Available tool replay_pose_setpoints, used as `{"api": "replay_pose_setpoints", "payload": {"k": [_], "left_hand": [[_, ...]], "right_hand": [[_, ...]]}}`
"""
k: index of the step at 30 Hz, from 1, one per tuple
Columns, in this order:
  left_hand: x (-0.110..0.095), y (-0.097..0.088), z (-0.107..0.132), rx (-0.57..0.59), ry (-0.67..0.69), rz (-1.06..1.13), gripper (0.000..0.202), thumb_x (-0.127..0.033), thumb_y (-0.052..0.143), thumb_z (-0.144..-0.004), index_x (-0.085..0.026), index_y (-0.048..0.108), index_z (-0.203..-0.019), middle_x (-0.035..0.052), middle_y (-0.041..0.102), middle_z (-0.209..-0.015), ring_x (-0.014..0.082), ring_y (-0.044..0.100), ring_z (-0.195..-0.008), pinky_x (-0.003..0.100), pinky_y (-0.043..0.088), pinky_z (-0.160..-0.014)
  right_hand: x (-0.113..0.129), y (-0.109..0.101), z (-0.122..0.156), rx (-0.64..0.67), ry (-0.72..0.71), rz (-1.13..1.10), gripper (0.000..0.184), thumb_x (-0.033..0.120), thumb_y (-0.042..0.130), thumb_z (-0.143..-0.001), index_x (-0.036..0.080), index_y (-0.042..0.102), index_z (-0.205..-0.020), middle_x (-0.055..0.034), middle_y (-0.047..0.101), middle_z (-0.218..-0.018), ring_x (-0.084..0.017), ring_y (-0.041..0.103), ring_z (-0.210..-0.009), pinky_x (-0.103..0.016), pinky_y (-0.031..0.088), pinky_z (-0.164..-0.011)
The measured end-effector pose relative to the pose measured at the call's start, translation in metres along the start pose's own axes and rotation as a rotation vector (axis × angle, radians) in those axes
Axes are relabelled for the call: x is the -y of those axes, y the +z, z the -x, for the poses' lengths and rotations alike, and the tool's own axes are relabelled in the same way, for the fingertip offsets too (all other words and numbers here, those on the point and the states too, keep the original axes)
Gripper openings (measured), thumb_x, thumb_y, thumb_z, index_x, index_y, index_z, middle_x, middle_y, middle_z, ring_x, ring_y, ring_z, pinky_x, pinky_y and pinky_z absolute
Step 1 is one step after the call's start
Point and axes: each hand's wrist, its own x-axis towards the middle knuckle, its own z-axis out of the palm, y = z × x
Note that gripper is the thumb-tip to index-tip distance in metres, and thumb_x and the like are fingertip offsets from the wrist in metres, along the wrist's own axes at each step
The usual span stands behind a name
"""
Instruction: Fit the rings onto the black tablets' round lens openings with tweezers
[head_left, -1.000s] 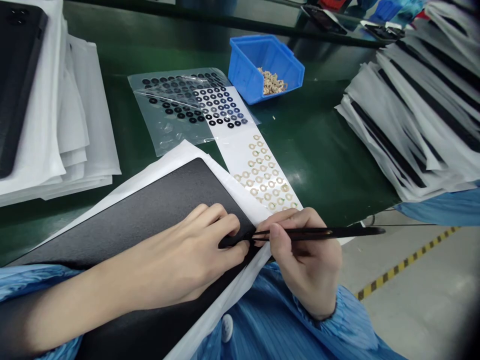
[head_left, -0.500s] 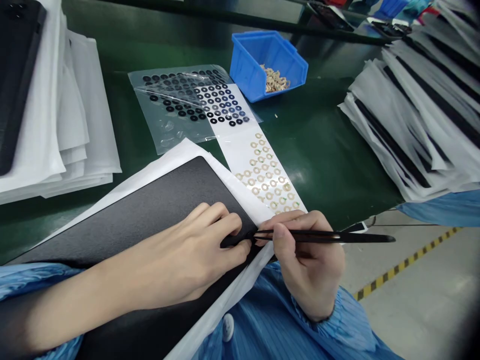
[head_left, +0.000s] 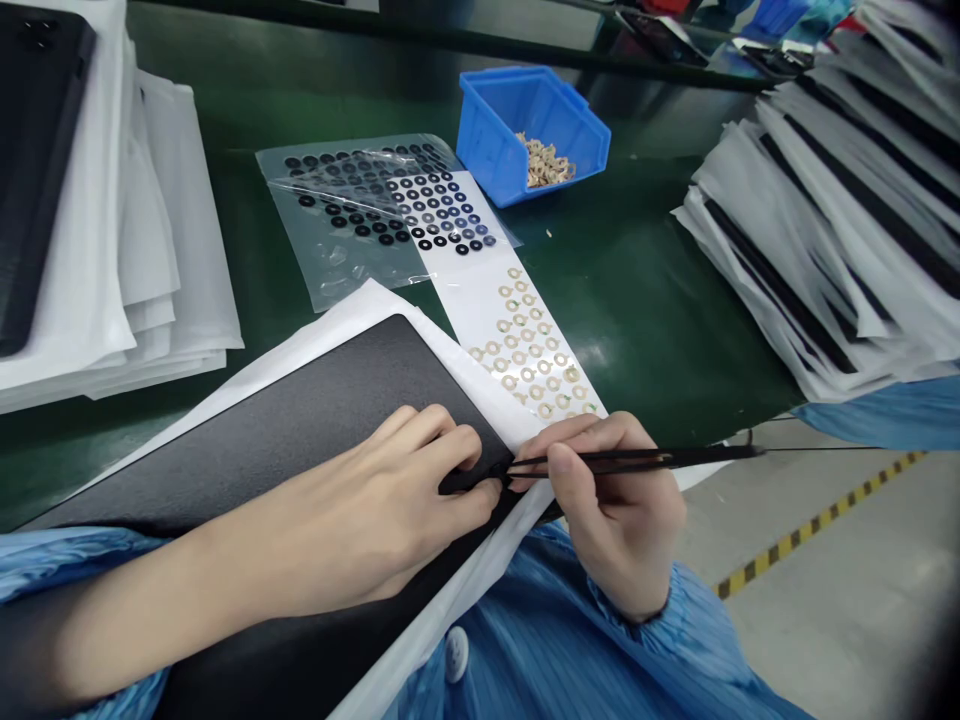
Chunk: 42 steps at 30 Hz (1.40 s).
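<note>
Tweezers (head_left: 637,459) clenched in right hand (head_left: 619,525), tips at the edge of black panel (head_left: 300,460) at 7 o'clock, left hand (head_left: 390,490) resting unclenched on it; gold rings (head_left: 529,355) on white backing strip (head_left: 469,268) at 12 o'clock, many left.

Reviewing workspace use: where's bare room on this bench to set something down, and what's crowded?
Green bench surface shows between the white sticker strip and the right stack of wrapped black panels, below the blue bin. Crowded: the black panel under the left hand and right hand with tweezers.
</note>
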Motion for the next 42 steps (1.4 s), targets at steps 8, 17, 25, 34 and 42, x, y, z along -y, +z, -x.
{"api": "replay_pose_setpoints", "payload": {"k": [8,17,25,34,42], "left_hand": [[0.0,0.0,0.001,0.004,-0.002,0.013,0.028,-0.004,0.041,-0.09,-0.012,0.06,-0.11,0.0086,0.049,-0.094,0.0209,0.04,-0.084,0.033,0.039,-0.067],[0.0,0.0,0.001,0.009,-0.001,0.008,0.028,-0.004,0.041,-0.09,-0.012,0.059,-0.111,0.0088,0.048,-0.094,0.0216,0.04,-0.085,0.033,0.039,-0.067],[-0.001,0.0,0.001,-0.001,0.006,0.002,0.029,-0.006,0.037,-0.092,-0.012,0.06,-0.11,0.0089,0.048,-0.093,0.0215,0.041,-0.083,0.034,0.039,-0.066],[0.0,0.0,0.001,-0.02,0.014,-0.003,0.027,-0.007,0.039,-0.091,-0.011,0.061,-0.105,0.0082,0.049,-0.091,0.0212,0.042,-0.082,0.033,0.039,-0.065],[0.0,0.001,0.001,-0.026,0.017,-0.001,0.026,-0.006,0.04,-0.091,-0.011,0.061,-0.106,0.0083,0.05,-0.092,0.0209,0.042,-0.082,0.033,0.039,-0.065]], "right_hand": [[0.002,-0.001,-0.001,0.019,-0.008,0.017,0.015,0.006,0.056,-0.085,0.02,0.052,-0.088,-0.0013,0.062,-0.085,-0.012,0.066,-0.067,-0.027,0.06,-0.057],[0.005,-0.003,-0.005,0.063,-0.026,0.051,0.013,0.008,0.057,-0.087,0.019,0.051,-0.086,-0.0012,0.063,-0.084,-0.011,0.065,-0.067,-0.026,0.056,-0.058],[0.006,-0.01,-0.008,0.148,-0.049,0.109,0.012,0.01,0.059,-0.087,0.02,0.054,-0.09,-0.0013,0.064,-0.083,-0.014,0.065,-0.073,-0.03,0.053,-0.064],[-0.001,-0.01,-0.009,0.155,-0.075,-0.065,0.011,0.01,0.056,-0.088,0.019,0.056,-0.093,-0.0034,0.064,-0.087,-0.016,0.065,-0.076,-0.034,0.053,-0.068],[-0.001,-0.01,-0.008,0.167,-0.085,-0.006,0.013,0.011,0.058,-0.088,0.021,0.053,-0.094,-0.0027,0.064,-0.085,-0.016,0.064,-0.076,-0.034,0.052,-0.068]]}}
